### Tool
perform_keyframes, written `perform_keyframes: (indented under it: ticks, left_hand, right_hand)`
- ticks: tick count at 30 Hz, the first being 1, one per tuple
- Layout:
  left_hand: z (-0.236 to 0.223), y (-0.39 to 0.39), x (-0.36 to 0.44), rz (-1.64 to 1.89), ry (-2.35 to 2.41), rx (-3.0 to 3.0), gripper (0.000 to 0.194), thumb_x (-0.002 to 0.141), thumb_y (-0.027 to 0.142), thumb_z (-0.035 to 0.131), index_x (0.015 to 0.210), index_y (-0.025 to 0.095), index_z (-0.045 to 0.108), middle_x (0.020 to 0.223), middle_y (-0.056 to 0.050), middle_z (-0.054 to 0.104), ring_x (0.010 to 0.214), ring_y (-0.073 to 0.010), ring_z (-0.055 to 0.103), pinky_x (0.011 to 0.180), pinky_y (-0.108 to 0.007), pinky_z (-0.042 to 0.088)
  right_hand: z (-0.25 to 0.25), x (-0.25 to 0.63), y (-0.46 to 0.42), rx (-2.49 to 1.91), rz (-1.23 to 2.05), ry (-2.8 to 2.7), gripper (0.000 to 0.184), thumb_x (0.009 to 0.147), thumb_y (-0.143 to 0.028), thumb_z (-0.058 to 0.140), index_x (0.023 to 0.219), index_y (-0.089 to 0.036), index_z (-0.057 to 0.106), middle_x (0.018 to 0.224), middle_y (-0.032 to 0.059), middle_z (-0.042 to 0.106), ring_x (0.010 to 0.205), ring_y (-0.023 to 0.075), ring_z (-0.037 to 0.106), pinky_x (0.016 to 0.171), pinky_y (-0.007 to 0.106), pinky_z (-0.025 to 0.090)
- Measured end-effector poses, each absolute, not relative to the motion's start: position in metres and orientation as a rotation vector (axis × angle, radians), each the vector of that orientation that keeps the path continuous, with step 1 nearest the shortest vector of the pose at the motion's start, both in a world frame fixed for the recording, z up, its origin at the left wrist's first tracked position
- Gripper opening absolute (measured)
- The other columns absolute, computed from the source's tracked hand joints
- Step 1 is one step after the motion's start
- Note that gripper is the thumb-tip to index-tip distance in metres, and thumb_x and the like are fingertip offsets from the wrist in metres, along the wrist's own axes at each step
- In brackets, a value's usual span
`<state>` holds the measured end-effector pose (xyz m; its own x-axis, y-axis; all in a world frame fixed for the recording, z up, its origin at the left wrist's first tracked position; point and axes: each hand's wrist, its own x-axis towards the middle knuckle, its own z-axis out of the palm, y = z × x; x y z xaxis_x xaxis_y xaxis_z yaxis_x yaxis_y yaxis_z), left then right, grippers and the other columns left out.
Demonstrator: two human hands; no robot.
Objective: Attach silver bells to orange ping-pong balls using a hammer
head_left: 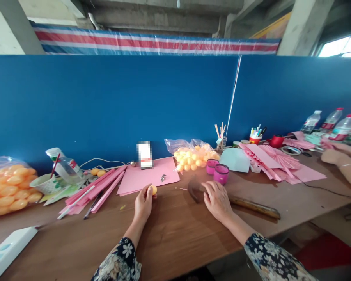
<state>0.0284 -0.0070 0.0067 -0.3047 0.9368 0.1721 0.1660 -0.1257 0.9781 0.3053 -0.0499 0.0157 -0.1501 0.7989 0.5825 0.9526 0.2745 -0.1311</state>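
Note:
My left hand [144,203] pinches a small yellow-orange ball [154,190] between thumb and fingers, just above the brown tabletop. To the right, my right hand [218,199] lies curled over the neck of a tool with a wooden handle [257,207] and a dark curved head [194,190]. Its palm side and part of the neck are hidden. Beyond my left hand, a small cluster of shiny metal pieces [163,178] rests on pink sheets [152,171]. Two magenta cups with dark rims [221,174] stand behind my right hand.
Bags of orange balls stand at the back [193,158] and far left [11,185]. Pink strips [96,191], a tilted bottle [66,166] and a white power strip [10,251] lie left. Folded pink paper [272,158] and another person's arm [343,160] are right. A blue partition [119,97] bounds the table.

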Motion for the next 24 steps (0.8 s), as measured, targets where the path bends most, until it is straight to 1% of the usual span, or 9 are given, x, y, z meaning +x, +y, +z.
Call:
perform_keyframes:
  ticks: [4, 9, 12, 16, 21, 24]
  left_hand:
    - [0.004, -0.006, 0.028, 1.506, 1.453, 1.236, 0.044, 0.071, 0.048, 0.055, 0.099, 0.014, 0.062, 0.072, -0.005, 0.066, 0.056, -0.0158, 0.062, 0.06, -0.029, 0.051]
    - [0.0, -0.005, 0.028, 1.516, 1.443, 1.246, 0.046, 0.074, 0.049, 0.052, 0.102, 0.014, 0.061, 0.069, -0.005, 0.064, 0.056, -0.0161, 0.061, 0.059, -0.03, 0.051]
    - [-0.002, -0.005, 0.028, 1.515, 1.428, 1.263, 0.046, 0.076, 0.049, 0.048, 0.102, 0.013, 0.06, 0.068, -0.004, 0.062, 0.056, -0.0154, 0.06, 0.059, -0.029, 0.051]
    - [-0.001, -0.006, 0.029, 1.514, 1.405, 1.257, 0.046, 0.077, 0.049, 0.047, 0.102, 0.013, 0.06, 0.069, -0.004, 0.061, 0.054, -0.0143, 0.059, 0.054, -0.027, 0.05]
    - [0.005, -0.007, 0.032, 1.517, 1.367, 1.256, 0.043, 0.077, 0.047, 0.049, 0.105, 0.016, 0.06, 0.083, -0.006, 0.063, 0.06, -0.0133, 0.059, 0.06, -0.027, 0.051]
    - [0.011, -0.005, 0.037, 1.51, 1.312, 1.244, 0.043, 0.078, 0.044, 0.05, 0.111, 0.017, 0.057, 0.096, -0.008, 0.063, 0.075, -0.0156, 0.06, 0.067, -0.029, 0.051]
  right_hand:
    - [0.015, 0.306, -0.05, -1.592, -0.351, -2.004, 0.033, 0.08, -0.014, 0.041, 0.111, -0.018, 0.052, 0.107, 0.0106, 0.053, 0.105, 0.0251, 0.044, 0.092, 0.039, 0.033]
    - [0.013, 0.306, -0.05, -1.573, -0.341, -2.02, 0.032, 0.081, -0.014, 0.04, 0.111, -0.017, 0.052, 0.107, 0.0108, 0.054, 0.104, 0.0255, 0.045, 0.092, 0.04, 0.033]
    - [0.01, 0.309, -0.049, -1.533, -0.33, -2.06, 0.031, 0.081, -0.015, 0.041, 0.111, -0.017, 0.052, 0.107, 0.0108, 0.054, 0.104, 0.0258, 0.045, 0.092, 0.04, 0.033]
    - [0.016, 0.304, -0.049, -1.418, -0.303, -2.104, 0.03, 0.081, -0.017, 0.042, 0.109, -0.017, 0.054, 0.108, 0.0106, 0.054, 0.106, 0.026, 0.045, 0.094, 0.042, 0.033]
    - [0.035, 0.264, -0.049, -1.197, -0.111, -2.047, 0.032, 0.08, -0.018, 0.045, 0.111, -0.019, 0.051, 0.109, 0.0104, 0.053, 0.104, 0.0252, 0.048, 0.095, 0.043, 0.037]
    - [0.038, 0.228, -0.042, -1.058, 0.143, -2.012, 0.032, 0.081, -0.017, 0.044, 0.112, -0.02, 0.049, 0.109, 0.0103, 0.053, 0.104, 0.024, 0.05, 0.092, 0.042, 0.042]
